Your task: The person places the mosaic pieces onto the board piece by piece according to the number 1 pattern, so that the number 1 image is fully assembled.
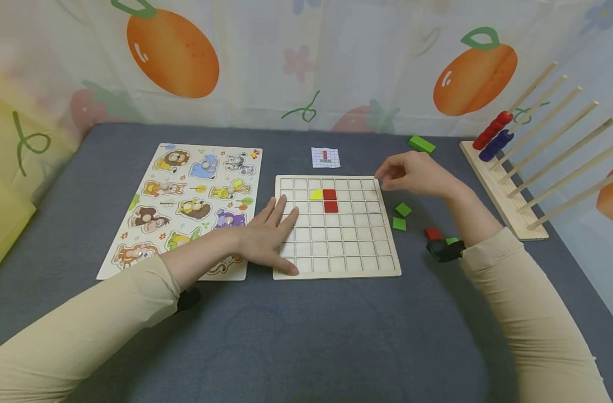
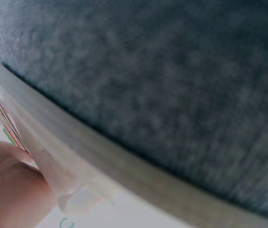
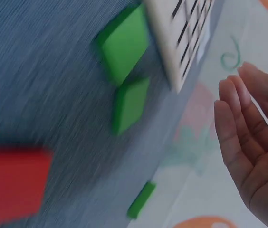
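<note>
My left hand (image 1: 266, 235) lies with spread fingers across the left edge of a wooden grid board (image 1: 357, 252). On that grid sit a yellow piece (image 1: 316, 195) with a rounded corner and, beside it, two red squares (image 1: 330, 194), one below the other. Over the board's far right corner hovers my right hand (image 1: 412, 173), its fingers loosely bent. The right wrist view shows nothing between those fingertips (image 3: 229, 90). Right of the board lie two green blocks (image 1: 402, 210), with a red block (image 1: 433, 234) and another green piece (image 1: 452, 241) near my right wrist.
Behind the board is a small pattern card (image 1: 325, 157). A long green block (image 1: 421, 144) lies near the table's back edge. An animal puzzle board (image 1: 150, 224) is on the left, partly under my left forearm. At right stands a peg rack (image 1: 508, 196) with red and blue beads.
</note>
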A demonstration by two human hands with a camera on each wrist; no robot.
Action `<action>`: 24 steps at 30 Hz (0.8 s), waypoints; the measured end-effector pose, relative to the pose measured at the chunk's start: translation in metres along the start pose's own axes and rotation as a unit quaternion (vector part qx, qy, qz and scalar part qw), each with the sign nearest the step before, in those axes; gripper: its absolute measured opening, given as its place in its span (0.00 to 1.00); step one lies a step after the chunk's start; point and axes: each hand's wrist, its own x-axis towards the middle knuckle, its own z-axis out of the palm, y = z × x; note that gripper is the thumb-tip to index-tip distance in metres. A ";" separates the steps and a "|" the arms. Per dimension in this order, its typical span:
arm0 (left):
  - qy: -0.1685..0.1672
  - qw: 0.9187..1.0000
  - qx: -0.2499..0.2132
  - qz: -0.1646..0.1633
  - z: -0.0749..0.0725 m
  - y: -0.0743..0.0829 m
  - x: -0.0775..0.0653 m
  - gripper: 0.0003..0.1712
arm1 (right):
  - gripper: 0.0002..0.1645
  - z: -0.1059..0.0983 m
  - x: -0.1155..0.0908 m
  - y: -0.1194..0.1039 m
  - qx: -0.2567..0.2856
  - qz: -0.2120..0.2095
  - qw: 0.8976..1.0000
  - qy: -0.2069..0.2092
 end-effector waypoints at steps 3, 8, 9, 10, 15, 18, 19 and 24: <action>0.000 1.000 -0.002 0.001 0.000 0.000 0.000 0.70 | 0.14 -0.006 -0.006 0.015 -0.003 0.011 1.000 -0.002; -0.001 1.000 -0.004 0.001 -0.001 0.001 -0.001 0.70 | 0.15 -0.014 -0.017 0.038 0.006 0.028 1.000 -0.010; -0.002 1.000 -0.004 0.001 -0.001 0.001 -0.001 0.70 | 0.16 -0.015 -0.019 0.042 0.014 0.031 0.999 -0.014; -0.001 1.000 -0.004 0.001 -0.001 0.001 -0.001 0.70 | 0.17 -0.016 -0.021 0.047 0.021 0.035 0.999 -0.019; -0.001 1.000 -0.004 0.001 -0.001 0.001 -0.001 0.70 | 0.19 -0.019 -0.029 0.067 0.056 0.053 0.995 -0.061; -0.001 1.000 -0.007 0.002 -0.001 0.000 0.000 0.70 | 0.20 -0.020 -0.033 0.077 0.066 0.057 0.991 -0.106; -0.001 1.000 -0.007 0.002 -0.001 0.000 0.000 0.70 | 0.20 -0.021 -0.034 0.080 0.068 0.056 0.989 -0.122; -0.002 1.000 -0.010 0.003 -0.001 0.000 0.001 0.70 | 0.18 -0.022 -0.039 0.090 0.088 0.046 0.977 -0.190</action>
